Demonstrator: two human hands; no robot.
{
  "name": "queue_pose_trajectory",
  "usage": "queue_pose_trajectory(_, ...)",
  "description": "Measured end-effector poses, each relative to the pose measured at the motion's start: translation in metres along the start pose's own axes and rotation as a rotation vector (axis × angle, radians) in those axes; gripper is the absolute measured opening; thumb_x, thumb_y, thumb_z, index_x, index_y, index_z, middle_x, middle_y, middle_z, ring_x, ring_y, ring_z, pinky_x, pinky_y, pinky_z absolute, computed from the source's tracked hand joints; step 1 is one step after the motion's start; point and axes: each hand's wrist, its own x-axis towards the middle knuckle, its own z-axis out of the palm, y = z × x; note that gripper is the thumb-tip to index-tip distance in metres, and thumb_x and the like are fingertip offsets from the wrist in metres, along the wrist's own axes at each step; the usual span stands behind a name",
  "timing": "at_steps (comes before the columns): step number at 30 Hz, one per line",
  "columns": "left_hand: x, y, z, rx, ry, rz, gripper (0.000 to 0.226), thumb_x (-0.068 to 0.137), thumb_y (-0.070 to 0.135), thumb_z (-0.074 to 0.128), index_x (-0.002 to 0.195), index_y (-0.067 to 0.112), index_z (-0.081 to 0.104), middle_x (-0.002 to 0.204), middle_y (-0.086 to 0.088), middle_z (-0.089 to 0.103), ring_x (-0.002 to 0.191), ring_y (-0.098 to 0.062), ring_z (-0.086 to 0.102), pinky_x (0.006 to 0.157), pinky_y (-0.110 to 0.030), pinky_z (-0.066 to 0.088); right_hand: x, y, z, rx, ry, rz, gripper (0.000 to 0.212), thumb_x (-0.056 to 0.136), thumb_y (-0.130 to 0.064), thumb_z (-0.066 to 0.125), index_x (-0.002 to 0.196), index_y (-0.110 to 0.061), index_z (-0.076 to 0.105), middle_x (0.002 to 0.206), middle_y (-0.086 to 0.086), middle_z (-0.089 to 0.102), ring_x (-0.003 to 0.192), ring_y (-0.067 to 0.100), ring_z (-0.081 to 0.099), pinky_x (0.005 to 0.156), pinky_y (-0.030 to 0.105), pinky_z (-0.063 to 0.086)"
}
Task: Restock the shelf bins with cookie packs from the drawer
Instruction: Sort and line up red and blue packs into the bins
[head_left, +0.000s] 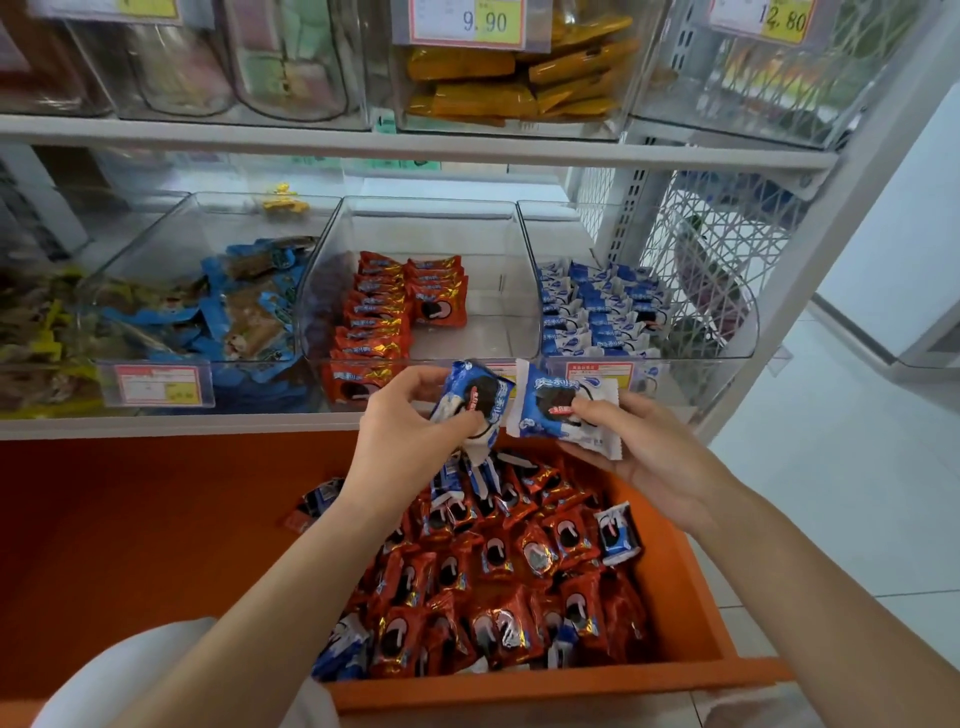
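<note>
L hand (410, 415): fingers curled round a blue cookie pack (475, 397), clamped on it, thumb on the near side. A white/blue wrapper hangs just below that grip; can't tell if it's the same pack.
R hand (641, 447): thumb on top, fingers under a second blue pack (556, 405), pinched, label facing up.
Both packs sit just beside each other in the air, over the far end of the drawer (675, 582) and in front of the shelf edge (182, 426).
Drawer is orange, pulled open below the shelf. It holds a loose pile of mostly red packs (498, 566), w/ a few blue ones mixed in, e.g. one near the right wall (618, 535).
Mid bin (493, 244): red packs in rows along its left half.
Right bin (748, 332): blue packs in rows.
Left bin (171, 234): blue/brown snack bags.
Upper shelf: bin w/ orange packs (493, 88), price tag 9.90 (483, 21).
</note>
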Motion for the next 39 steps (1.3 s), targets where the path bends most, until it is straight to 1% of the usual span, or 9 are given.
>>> queue_pose_trajectory(6, 0.002, -0.003, -0.003, 0.001, -0.001, 0.023, 0.035, 0.078, 0.012, 0.074, 0.102, 0.025, 0.052, 0.093, 0.005, 0.061, 0.081, -0.004, 0.059, 0.058, -0.01, 0.046, 0.001, 0.006, 0.001, -0.226, 0.035, -0.071, 0.025, 0.082, -0.019, 0.069, 0.105, -0.012, 0.062, 0.092, 0.005, 0.072, 0.081, 0.014, 0.069, 0.074, 0.027, 0.053)
queue_pose_trajectory(10, 0.004, 0.001, -0.007, 0.048, -0.039, 0.109, 0.037, 0.079, 0.012, 0.073, 0.109, 0.027, 0.055, 0.091, 0.005, 0.062, 0.068, 0.0, 0.058, 0.059, -0.012, 0.049, 0.0, 0.015, 0.006, -0.501, 0.039, -0.138, 0.024, 0.083, -0.024, 0.07, 0.102, -0.023, 0.055, 0.093, -0.004, 0.068, 0.071, -0.003, 0.065, 0.059, 0.009, 0.048)
queue_pose_trajectory(14, 0.01, -0.001, -0.01, 0.074, -0.041, 0.074, 0.037, 0.079, 0.012, 0.073, 0.105, 0.025, 0.051, 0.1, 0.001, 0.063, 0.077, -0.012, 0.065, 0.069, -0.027, 0.058, 0.003, 0.024, 0.007, -0.611, 0.001, -0.175, 0.029, 0.086, -0.031, 0.067, 0.111, -0.039, 0.055, 0.114, -0.015, 0.06, 0.103, -0.003, 0.056, 0.089, 0.023, 0.044)
queue_pose_trajectory(17, 0.015, -0.004, -0.013, 0.089, -0.016, 0.053, 0.04, 0.08, 0.014, 0.073, 0.108, 0.02, 0.046, 0.101, 0.004, 0.06, 0.082, -0.004, 0.062, 0.062, -0.008, 0.051, 0.004, 0.024, 0.01, -0.62, -0.021, -0.182, 0.028, 0.086, -0.022, 0.067, 0.102, -0.043, 0.056, 0.11, -0.023, 0.059, 0.102, -0.012, 0.051, 0.087, 0.017, 0.041)
queue_pose_trajectory(21, 0.021, -0.003, -0.019, 0.165, 0.017, 0.103, 0.037, 0.081, 0.018, 0.073, 0.107, 0.025, 0.049, 0.097, 0.011, 0.059, 0.08, 0.003, 0.058, 0.061, -0.003, 0.046, 0.008, 0.023, 0.008, -0.644, 0.03, -0.159, 0.024, 0.084, -0.021, 0.068, 0.1, -0.037, 0.061, 0.106, -0.013, 0.066, 0.102, 0.003, 0.06, 0.096, 0.031, 0.046)
queue_pose_trajectory(27, 0.033, -0.006, -0.03, 0.291, 0.017, 0.195, 0.036, 0.079, 0.02, 0.075, 0.103, 0.027, 0.049, 0.097, 0.013, 0.059, 0.086, 0.0, 0.06, 0.072, -0.015, 0.053, 0.014, 0.007, 0.006, -0.557, 0.096, -0.166, 0.032, 0.08, -0.04, 0.065, 0.111, -0.034, 0.06, 0.112, -0.01, 0.062, 0.101, 0.008, 0.06, 0.088, 0.03, 0.048)
queue_pose_trajectory(30, 0.039, -0.008, -0.026, 0.308, -0.011, 0.192, 0.037, 0.079, 0.02, 0.075, 0.103, 0.028, 0.048, 0.098, 0.01, 0.061, 0.09, -0.004, 0.06, 0.078, -0.021, 0.054, 0.018, -0.002, 0.011, -0.551, 0.107, -0.218, 0.012, 0.085, -0.036, 0.063, 0.097, -0.039, 0.059, 0.103, -0.016, 0.061, 0.092, -0.001, 0.058, 0.078, 0.021, 0.045)
queue_pose_trajectory(33, 0.043, -0.007, -0.019, 0.282, -0.031, 0.199, 0.033, 0.081, 0.021, 0.073, 0.1, 0.028, 0.047, 0.097, 0.012, 0.059, 0.087, -0.002, 0.058, 0.071, -0.013, 0.051, 0.024, -0.009, 0.019, -0.567, 0.152, -0.288, 0.013, 0.088, -0.026, 0.063, 0.091, -0.037, 0.057, 0.095, -0.02, 0.06, 0.086, -0.009, 0.055, 0.075, 0.015, 0.043)
queue_pose_trajectory(39, 0.044, 0.008, 0.003, 0.276, -0.06, 0.255, 0.033, 0.081, 0.018, 0.073, 0.097, 0.021, 0.045, 0.096, 0.004, 0.056, 0.084, -0.006, 0.056, 0.069, -0.019, 0.052, 0.037, -0.023, 0.01, -0.61, 0.278, -0.438, 0.029, 0.091, -0.021, 0.06, 0.12, -0.021, 0.052, 0.106, -0.011, 0.06, 0.084, -0.012, 0.057, 0.066, 0.004, 0.043)
